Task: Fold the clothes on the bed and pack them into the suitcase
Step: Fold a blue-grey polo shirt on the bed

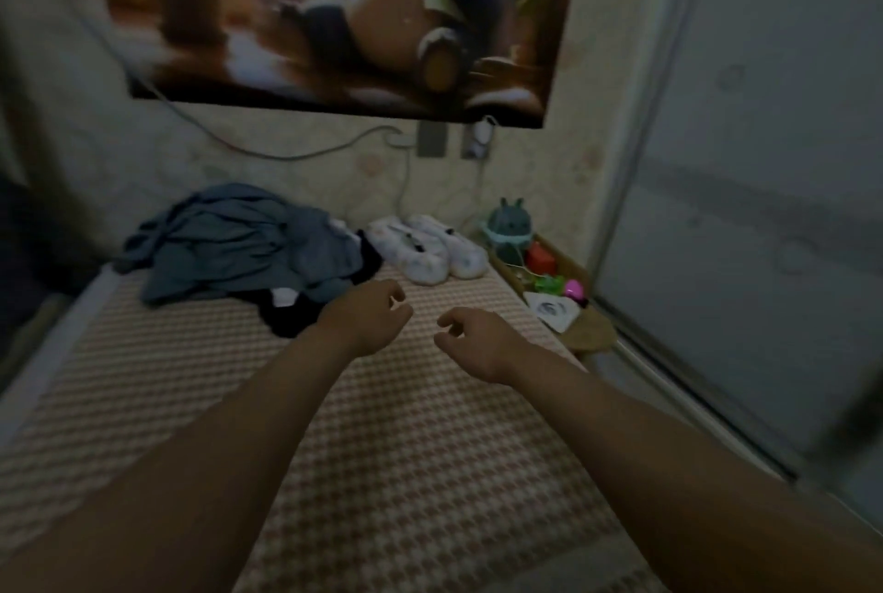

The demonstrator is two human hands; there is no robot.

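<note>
Ahead, on the houndstooth-woven bed cover [143, 377], a rumpled grey-blue garment [239, 243] lies over black clothing [286, 315] beside fluffy white slippers [430, 250], while the left hand [368, 315] and right hand [478, 339] hover loosely curled, holding nothing.

The room is dim, with pale patterned wallpaper [95, 124] and a large cartoon poster [334, 19] hung on it. Below the poster sit wall sockets [432, 138] with a trailing cable [267, 152]. Right of the poster stands a grey sliding door [764, 191].
</note>
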